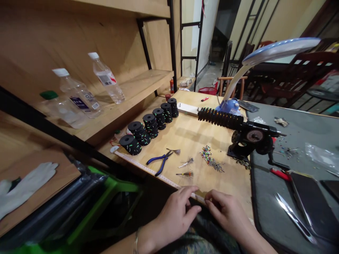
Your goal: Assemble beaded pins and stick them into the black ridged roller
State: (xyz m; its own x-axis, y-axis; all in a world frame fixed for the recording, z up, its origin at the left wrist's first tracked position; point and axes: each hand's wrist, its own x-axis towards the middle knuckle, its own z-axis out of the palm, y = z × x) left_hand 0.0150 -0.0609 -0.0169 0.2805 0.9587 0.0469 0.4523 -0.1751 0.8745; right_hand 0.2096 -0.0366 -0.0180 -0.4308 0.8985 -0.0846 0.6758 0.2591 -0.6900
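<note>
Resting at the table edge: two bare hands, close beside each other but apart, over the near edge of a pale wooden tabletop.
Left hand: fingers lie together, gently bent, their tips at the edge; the thumb is spread away below them, leaving an open gap. A thin metallic band circles the wrist.
Right hand: fingers are curled inward, thumb close to them; whether they pinch anything cannot be told.
White measuring strip: runs along the near edge of the tabletop, its visible end passing beneath the left fingertips and reaching the right hand; actual contact is unclear.
Beyond the hands: three small tufted pieces, the nearest an orange-and-dark one, beside open pliers with blue handles. To their right lies a loose scatter of multicoloured beads and metal bits.
Spools: six black, round-topped spools, flecked with bright colours, stand upright in a slanting row.
Machine: a black hand-cranked metal device carries a long, black-wrapped horizontal rod; a white-and-blue desk lamp arches behind it.
Grey mat: on the right, holding silver scissor-like blades and a dark flat slab.
Shelf at left: three clear plastic bottles, one white-capped.
</note>
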